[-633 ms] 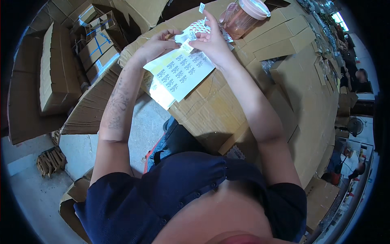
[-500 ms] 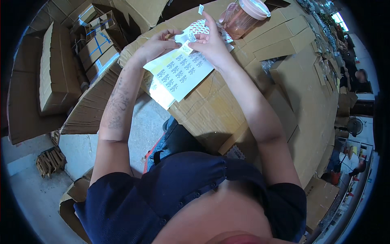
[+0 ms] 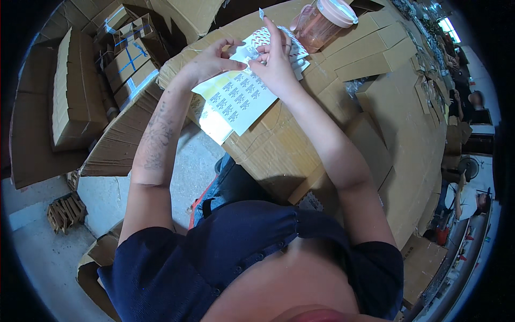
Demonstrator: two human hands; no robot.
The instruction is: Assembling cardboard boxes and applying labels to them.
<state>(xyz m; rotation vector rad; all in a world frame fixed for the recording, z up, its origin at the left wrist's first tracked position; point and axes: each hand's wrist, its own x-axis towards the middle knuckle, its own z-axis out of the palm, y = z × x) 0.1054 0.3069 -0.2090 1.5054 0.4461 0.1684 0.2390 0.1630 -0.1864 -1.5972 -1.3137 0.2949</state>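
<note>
A white sheet of printed labels (image 3: 236, 102) lies tilted on cardboard, with a yellowish band along its upper part. Over its upper left edge is my left hand (image 3: 212, 61), its thumb stretched toward the right hand and its curved fingers apart from the thumb. My right hand (image 3: 276, 67) is above the sheet's upper right part, thumb and middle finger pinched at a small white label (image 3: 251, 52). Another small label (image 3: 262, 13) clings to the tip of its raised index finger. Red-and-white patterned paper (image 3: 295, 47) shows partly behind the right hand.
A pink-lidded clear drink jug (image 3: 327, 21) stands beyond the right hand. Flattened cardboard (image 3: 375, 51) covers the right side. At left, an opened carton (image 3: 80, 96) holds taped brown boxes (image 3: 129, 67). Folded cardboard pieces (image 3: 67, 212) lie on the floor.
My left thumb has stretched out toward the right hand, and its fingers have parted. The small label between the hands has moved slightly up. The label sheet has shifted a little.
</note>
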